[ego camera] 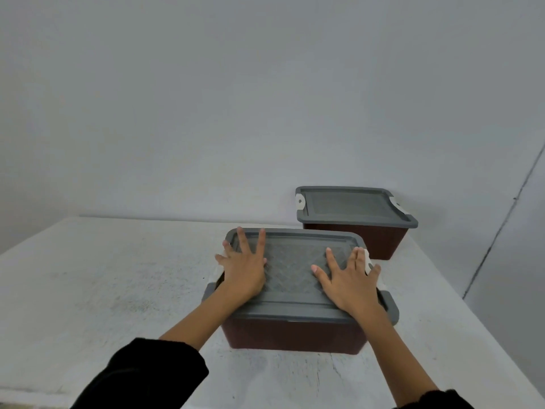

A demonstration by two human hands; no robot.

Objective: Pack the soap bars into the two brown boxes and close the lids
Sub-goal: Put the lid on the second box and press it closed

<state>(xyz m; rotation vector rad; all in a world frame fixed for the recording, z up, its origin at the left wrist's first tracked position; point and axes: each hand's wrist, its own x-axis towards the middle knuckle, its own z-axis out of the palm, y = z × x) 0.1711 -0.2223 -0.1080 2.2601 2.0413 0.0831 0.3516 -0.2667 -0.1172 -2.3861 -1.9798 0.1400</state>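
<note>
A: Head view, wide. White table (pixel 118 290) against a plain wall. Two brown boxes on it, both with grey lids on. Near box (pixel 295 335) sits front and centre; far box (pixel 380 240) stands behind and to its right, apart from it, by the wall.

B: Soap bars?

A: None showing. Judged to be inside already; can't confirm through the lids.

B: Hands?

A: Both flat on the near lid (pixel 295 273). Left hand (pixel 244 270) at the lid's left end, right hand (pixel 351 284) at the right end. Fingers spread wide, palms down, nothing gripped. Looks like pressing the lid home.

B: Clips?

A: Far lid (pixel 354 205) has a white clip (pixel 300 202) at the left end and another at the right, seemingly folded onto it. On the near box a white clip (pixel 368 261) shows beside the right fingers; the left one is mostly hidden under the hand. Latched or not, can't tell.

B: Handling notes?

A: Stiff plastic box, lid thinner with some flex in the patterned middle. Probably moderate weight if full of soap. Best pressed at the rim near the ends, not the centre. To lift, take the lips under the lid ends, both hands. Smooth walls could slip.
</note>
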